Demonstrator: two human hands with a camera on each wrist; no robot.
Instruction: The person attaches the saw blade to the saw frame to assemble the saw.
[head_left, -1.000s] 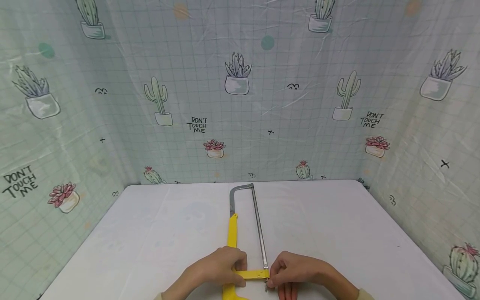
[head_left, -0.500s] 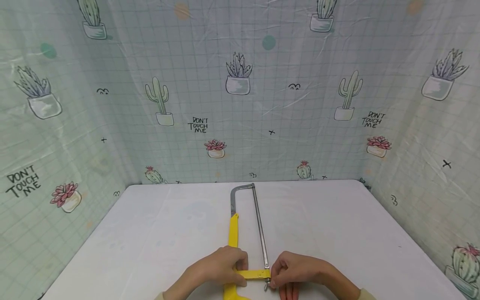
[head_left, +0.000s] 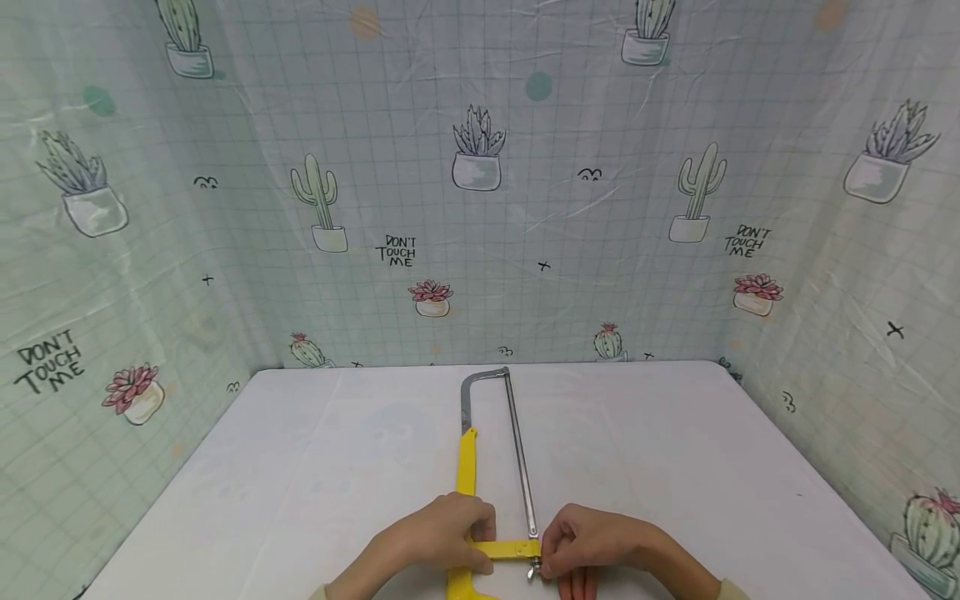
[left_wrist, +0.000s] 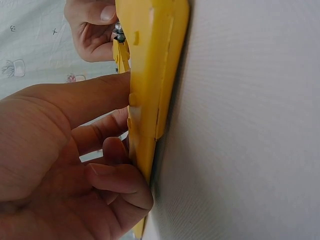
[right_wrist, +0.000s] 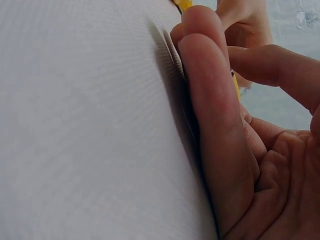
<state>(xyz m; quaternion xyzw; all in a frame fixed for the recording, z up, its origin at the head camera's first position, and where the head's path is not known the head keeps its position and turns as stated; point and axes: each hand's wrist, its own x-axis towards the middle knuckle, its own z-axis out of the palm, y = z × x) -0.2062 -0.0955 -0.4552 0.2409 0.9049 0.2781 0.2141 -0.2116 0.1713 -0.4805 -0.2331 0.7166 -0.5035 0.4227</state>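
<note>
A hacksaw with a yellow and grey frame [head_left: 467,462] lies on the white table in the head view, its handle cut off by the lower edge. The narrow blade [head_left: 519,450] runs down its right side to the yellow cross arm [head_left: 502,549]. My left hand [head_left: 450,530] grips the frame where the cross arm joins it, thumb and fingers on either side. My right hand [head_left: 600,537] has thumb and forefinger curled at the small metal wing nut [head_left: 534,571] below the arm's end. The other right fingers [right_wrist: 215,95] extend along the tabletop.
The white tabletop [head_left: 337,450] spreads around the saw. Behind and to both sides hangs a curtain [head_left: 540,317] printed with cacti, close to the table's edges.
The wing nut has turned a little at my right fingertips and shows more plainly now. My left hand and the hacksaw have stayed in place; the head view shifts slightly.
</note>
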